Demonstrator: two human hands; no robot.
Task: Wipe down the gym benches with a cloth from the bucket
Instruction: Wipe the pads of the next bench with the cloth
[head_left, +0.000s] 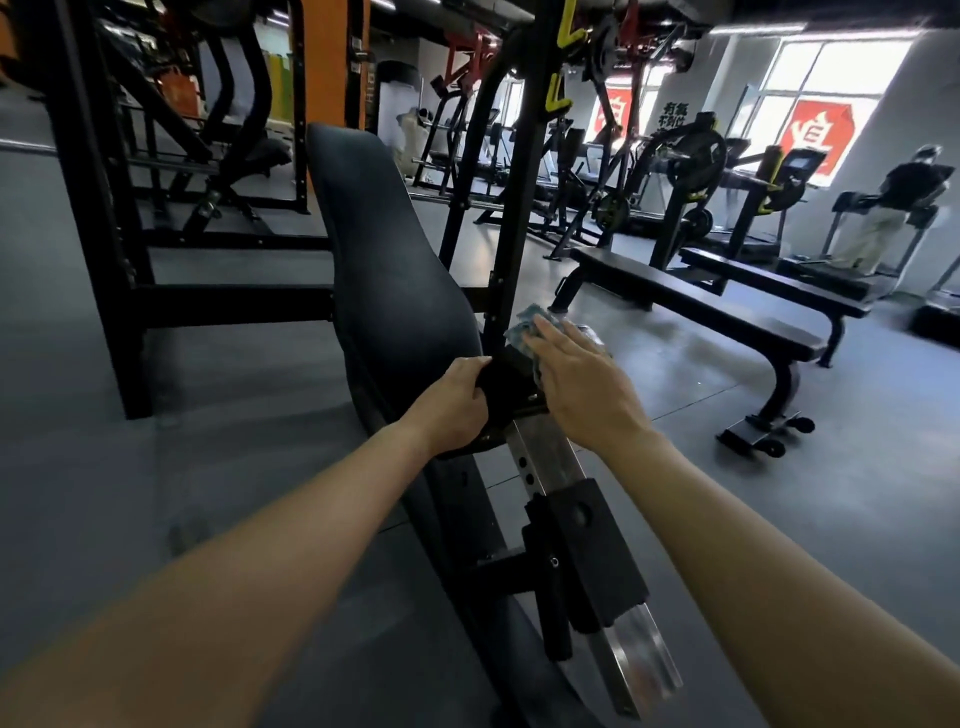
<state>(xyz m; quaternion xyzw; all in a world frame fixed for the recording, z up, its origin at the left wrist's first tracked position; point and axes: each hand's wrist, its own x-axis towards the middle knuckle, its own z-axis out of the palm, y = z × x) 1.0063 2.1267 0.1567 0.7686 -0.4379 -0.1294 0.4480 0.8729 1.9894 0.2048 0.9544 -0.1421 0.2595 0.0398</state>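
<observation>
Wiping the joint of an incline bench (543, 462) while the other hand steadies it.
The right hand (576, 379) lies with fingers straight and together, flat on a teal cloth (527, 326) that peeks out at its 11 o'clock, pressed to the frame just below the back pad (374, 234), likely so the whole palm drives the wipe. At its 9 o'clock the left hand (452, 408) has its fingers curled round the black bracket (506, 387) under the pad, seemingly to brace the bench. Two flat benches (691, 301) wait at 2 o'clock; no bucket shows.

Black bench pad (384, 270), teal cloth (524, 325), grey floor (675, 379).
</observation>
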